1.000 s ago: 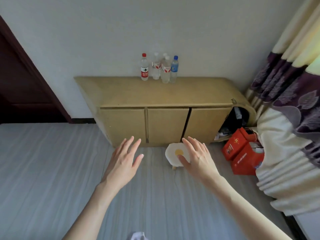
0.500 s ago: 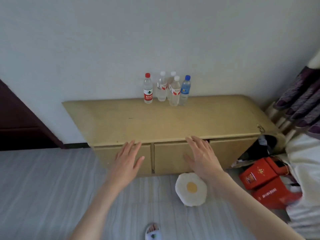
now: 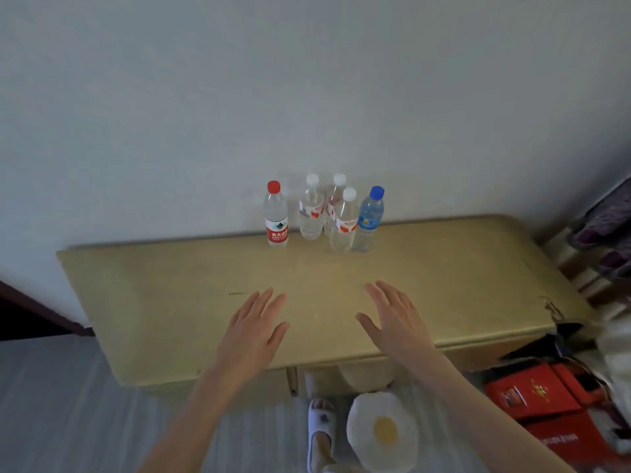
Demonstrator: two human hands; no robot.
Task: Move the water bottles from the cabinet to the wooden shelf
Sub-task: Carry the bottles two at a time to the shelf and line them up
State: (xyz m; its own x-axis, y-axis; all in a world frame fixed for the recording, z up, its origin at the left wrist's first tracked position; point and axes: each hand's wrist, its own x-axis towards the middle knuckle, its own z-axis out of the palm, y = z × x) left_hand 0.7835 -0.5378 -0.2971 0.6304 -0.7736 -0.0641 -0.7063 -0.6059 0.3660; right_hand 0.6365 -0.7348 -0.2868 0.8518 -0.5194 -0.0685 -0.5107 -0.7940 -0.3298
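Both hands extended palm-down over the front half of the cabinet top, fingers straight and spread, grasping nothing: left hand point(image 3: 254, 327) and right hand point(image 3: 392, 320), set apart from each other and well short of the bottles. Whether the palms touch the surface cannot be told. Five water bottles stand upright in a cluster at the rear edge of the cabinet point(image 3: 153, 302), against the white wall point(image 3: 307, 80): a red-capped bottle point(image 3: 276, 220) with a red label at the left; two white-capped bottles point(image 3: 311, 208) and point(image 3: 336, 196) behind; a third white-capped bottle point(image 3: 344, 223) in front of them; and a blue-capped bottle point(image 3: 368, 220) at the right, just beside the third. On the striped grey floor point(image 3: 68, 404) below the cabinet front: a fried-egg-shaped cushion point(image 3: 382, 433), a foot in a white slipper point(image 3: 319, 431) just left of it, and red boxes point(image 3: 546, 404) at the right.
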